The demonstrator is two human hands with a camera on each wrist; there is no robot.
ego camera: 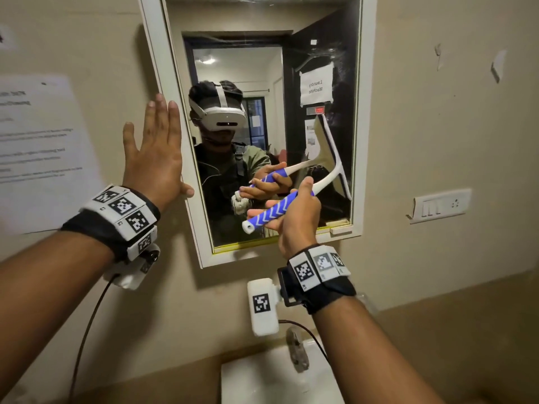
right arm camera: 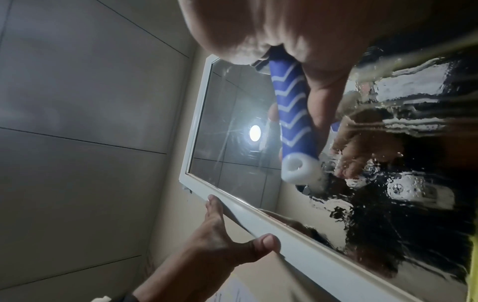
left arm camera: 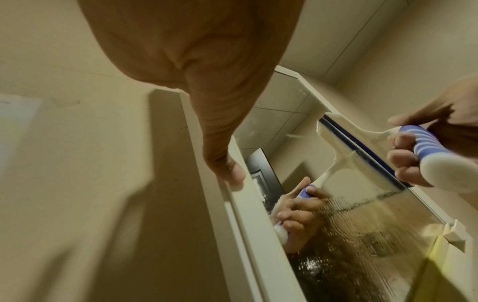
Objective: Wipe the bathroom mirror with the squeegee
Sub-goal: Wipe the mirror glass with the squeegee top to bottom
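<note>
The mirror (ego camera: 344, 68) hangs in a white frame (ego camera: 175, 112) on a beige wall. My right hand (ego camera: 297, 220) grips the blue-and-white handle of the squeegee (ego camera: 271, 212). Its white blade bar (ego camera: 335, 153) stands upright against the glass near the mirror's right side. The left wrist view shows the squeegee (left arm camera: 383, 132) on the glass, with water streaks and droplets on the glass below it. My left hand (ego camera: 154, 153) lies flat with straight fingers on the wall and the frame's left side. Its thumb (left arm camera: 227, 169) rests on the frame edge. The right wrist view shows the squeegee's handle (right arm camera: 292, 114) and wet glass (right arm camera: 388, 204).
A paper notice (ego camera: 38, 147) is stuck on the wall to the left. A switch plate (ego camera: 440, 205) sits to the right of the mirror. Below are a white sink (ego camera: 262, 383) and its tap (ego camera: 296, 348). Cables hang from both wrist cameras.
</note>
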